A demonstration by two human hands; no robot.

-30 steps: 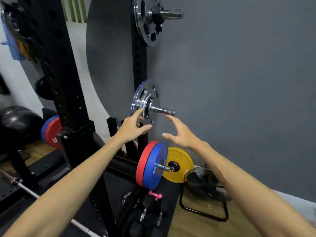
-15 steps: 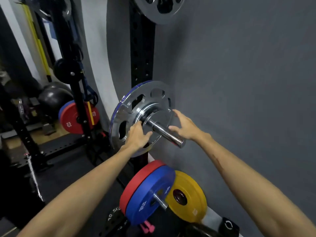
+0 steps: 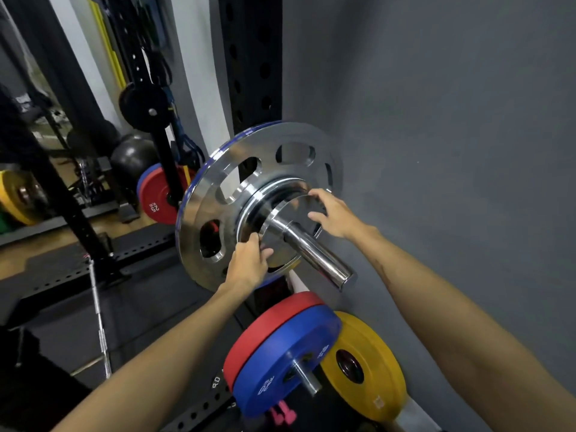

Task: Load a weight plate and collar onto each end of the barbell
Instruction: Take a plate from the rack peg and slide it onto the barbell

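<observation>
A small chrome weight plate sits at the front of a steel storage peg on the black rack upright. Behind it on the same peg hangs a large chrome plate with oval holes and a blue rim. My left hand curls its fingers around the small plate's lower left edge. My right hand grips its upper right edge. A thin silver barbell lies low at the left, its ends out of view.
Below the peg, a red and a blue bumper plate hang on a lower peg, with a yellow plate against the grey wall. A pink collar lies underneath. More plates and dark balls stand at the left.
The view has closed in on the peg. Both hands went from reaching in the air to gripping the small chrome plate's edges.
</observation>
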